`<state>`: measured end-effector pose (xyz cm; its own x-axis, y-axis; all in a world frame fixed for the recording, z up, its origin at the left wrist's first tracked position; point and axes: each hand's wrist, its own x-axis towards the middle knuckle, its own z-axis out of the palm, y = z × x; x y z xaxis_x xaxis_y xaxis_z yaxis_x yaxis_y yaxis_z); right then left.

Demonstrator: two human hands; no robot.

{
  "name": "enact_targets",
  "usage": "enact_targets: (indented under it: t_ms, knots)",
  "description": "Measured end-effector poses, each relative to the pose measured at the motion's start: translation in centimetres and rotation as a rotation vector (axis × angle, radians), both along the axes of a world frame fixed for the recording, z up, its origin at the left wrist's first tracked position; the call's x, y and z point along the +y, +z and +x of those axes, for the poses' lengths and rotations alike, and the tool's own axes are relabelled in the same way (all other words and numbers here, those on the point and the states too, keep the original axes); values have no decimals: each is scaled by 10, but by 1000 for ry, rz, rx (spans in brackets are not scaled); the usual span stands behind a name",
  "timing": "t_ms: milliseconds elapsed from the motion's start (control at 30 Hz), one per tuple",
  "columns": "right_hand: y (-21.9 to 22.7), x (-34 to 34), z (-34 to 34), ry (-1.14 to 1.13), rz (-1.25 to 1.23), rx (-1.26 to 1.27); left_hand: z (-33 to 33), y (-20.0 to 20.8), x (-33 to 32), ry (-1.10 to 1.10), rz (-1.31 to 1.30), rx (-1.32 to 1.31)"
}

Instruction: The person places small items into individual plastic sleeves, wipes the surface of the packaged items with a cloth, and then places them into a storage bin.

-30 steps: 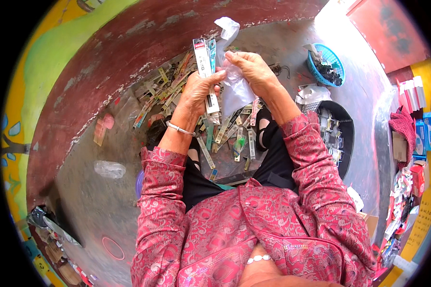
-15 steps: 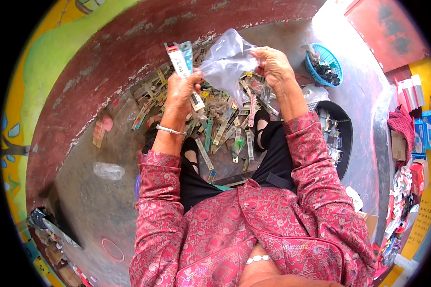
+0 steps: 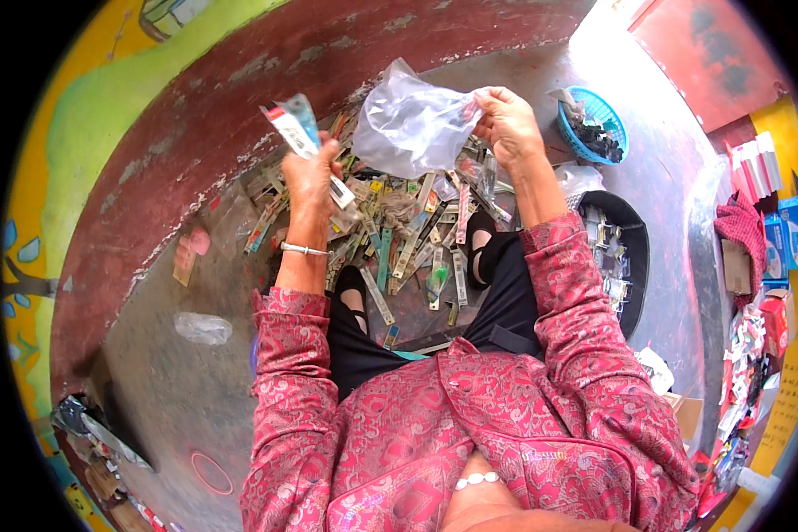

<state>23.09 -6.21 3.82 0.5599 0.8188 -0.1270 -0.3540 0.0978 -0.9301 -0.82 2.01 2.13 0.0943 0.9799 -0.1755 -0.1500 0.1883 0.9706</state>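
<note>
My left hand (image 3: 307,182) is closed round a few long, narrow packets (image 3: 294,131), white with a red end and light blue, held slanting up to the left. From the pinched fingers of my right hand (image 3: 511,126) hangs a crumpled clear plastic bag (image 3: 406,124), spread out between the two hands and apart from the left one. I cannot see anything inside the bag. Below both hands, a loose heap of similar narrow packets (image 3: 408,239) covers the floor around my feet.
A blue plastic basket (image 3: 623,124) with dark scraps stands at the far right. Nearer is a black tub (image 3: 640,266) holding clear packs. Another clear bag (image 3: 202,328) lies on the left floor. Boxes (image 3: 776,324) line the right wall; a reddish wall (image 3: 195,106) curves behind.
My left hand has moved left with the packets, away from the bag. The bag, which both hands were touching, now hangs more spread out from my right hand only.
</note>
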Motion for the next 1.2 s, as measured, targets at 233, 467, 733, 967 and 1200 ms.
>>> enact_targets:
  t_ms: [233, 467, 733, 967, 1200]
  knots:
    - [1, 8, -27, 77, -89, -124, 16, 45, -50, -790, 232, -19]
    - [-10, 18, -25, 213, 166, 200, 25, 16, -57, -891, -255, -333]
    - [-2, 17, -30, 244, 223, 43, 16, 0, -52, -1168, -608, -660]
    - [0, 15, -23, 57, 164, 23, 12, 7, -69, -1240, -412, -437]
    - [21, 6, -23, 392, 307, -315, 16, -5, -60, -1224, -857, -809]
